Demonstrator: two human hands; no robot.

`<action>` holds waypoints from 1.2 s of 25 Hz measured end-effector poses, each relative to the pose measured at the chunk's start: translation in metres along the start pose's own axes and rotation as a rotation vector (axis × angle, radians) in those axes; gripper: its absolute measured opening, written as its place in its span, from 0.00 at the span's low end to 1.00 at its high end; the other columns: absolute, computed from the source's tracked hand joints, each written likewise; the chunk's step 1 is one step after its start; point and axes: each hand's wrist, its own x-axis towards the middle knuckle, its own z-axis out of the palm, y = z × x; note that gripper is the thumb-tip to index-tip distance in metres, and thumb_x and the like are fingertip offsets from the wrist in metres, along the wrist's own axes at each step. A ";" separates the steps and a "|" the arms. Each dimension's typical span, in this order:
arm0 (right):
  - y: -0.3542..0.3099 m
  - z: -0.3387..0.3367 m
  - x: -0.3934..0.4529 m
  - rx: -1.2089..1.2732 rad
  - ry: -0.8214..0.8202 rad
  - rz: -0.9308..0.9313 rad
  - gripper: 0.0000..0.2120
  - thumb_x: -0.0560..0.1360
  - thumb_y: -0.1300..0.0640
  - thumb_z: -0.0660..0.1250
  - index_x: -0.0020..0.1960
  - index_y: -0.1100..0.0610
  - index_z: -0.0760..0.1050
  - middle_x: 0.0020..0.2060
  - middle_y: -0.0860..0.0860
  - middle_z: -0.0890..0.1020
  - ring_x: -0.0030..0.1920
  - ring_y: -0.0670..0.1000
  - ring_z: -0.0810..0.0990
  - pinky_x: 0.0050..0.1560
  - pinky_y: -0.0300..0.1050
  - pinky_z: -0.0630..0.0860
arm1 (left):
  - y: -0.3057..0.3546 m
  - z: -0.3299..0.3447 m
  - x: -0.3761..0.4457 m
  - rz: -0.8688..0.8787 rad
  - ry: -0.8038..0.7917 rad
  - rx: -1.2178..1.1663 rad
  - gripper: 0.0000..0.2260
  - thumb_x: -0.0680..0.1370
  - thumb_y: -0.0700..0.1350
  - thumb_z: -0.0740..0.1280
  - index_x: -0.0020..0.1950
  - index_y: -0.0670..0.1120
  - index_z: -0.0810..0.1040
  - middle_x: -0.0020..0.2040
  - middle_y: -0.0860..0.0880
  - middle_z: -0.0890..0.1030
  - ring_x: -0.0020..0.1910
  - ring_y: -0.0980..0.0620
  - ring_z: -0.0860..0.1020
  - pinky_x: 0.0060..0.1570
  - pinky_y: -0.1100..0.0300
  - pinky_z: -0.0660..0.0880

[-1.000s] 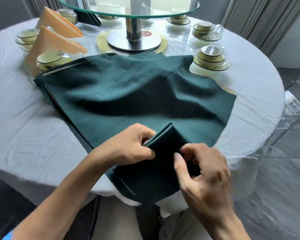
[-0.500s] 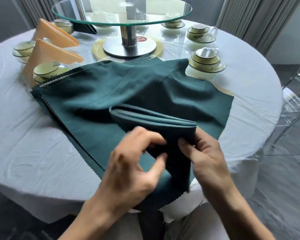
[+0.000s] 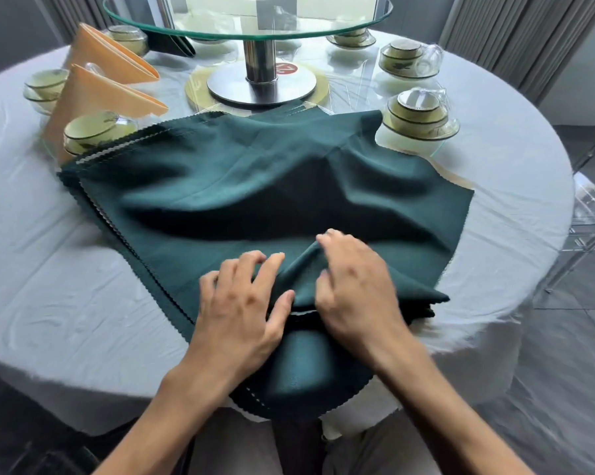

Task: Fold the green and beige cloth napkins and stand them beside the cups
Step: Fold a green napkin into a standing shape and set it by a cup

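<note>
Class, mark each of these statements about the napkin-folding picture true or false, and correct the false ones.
1. Both hands, left hand and right hand, are on the green napkin. True.
2. Two beige napkins stand folded at the left. True.
3. The pile of green cloths lies on the floor. False: it lies on the table.
4. The glass turntable holds the cups. False: the cups sit on the table below.

We get one head-worn wide-angle view, looking forward and down over the round table (image 3: 515, 186), close above both hands, fisheye bending the edges.
</note>
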 end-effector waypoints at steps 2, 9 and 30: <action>-0.006 0.024 -0.016 -0.137 -0.021 -0.060 0.27 0.75 0.50 0.53 0.70 0.59 0.72 0.69 0.58 0.74 0.69 0.60 0.72 0.69 0.59 0.65 | -0.006 0.009 -0.002 0.051 -0.084 0.008 0.26 0.80 0.58 0.49 0.76 0.51 0.67 0.74 0.50 0.70 0.73 0.48 0.67 0.70 0.41 0.63; 0.062 0.013 -0.053 -0.317 -0.018 0.098 0.29 0.80 0.44 0.47 0.77 0.55 0.63 0.75 0.55 0.65 0.74 0.58 0.65 0.71 0.55 0.53 | -0.007 0.009 -0.008 0.032 -0.047 0.053 0.28 0.81 0.55 0.48 0.77 0.46 0.66 0.76 0.50 0.68 0.76 0.49 0.65 0.73 0.40 0.60; 0.069 -0.060 0.076 0.894 -0.435 0.076 0.13 0.73 0.54 0.67 0.46 0.65 0.78 0.36 0.51 0.77 0.38 0.48 0.73 0.41 0.46 0.67 | -0.017 -0.073 0.142 0.039 -0.167 -1.051 0.14 0.69 0.41 0.72 0.54 0.46 0.81 0.47 0.47 0.83 0.44 0.56 0.79 0.48 0.66 0.75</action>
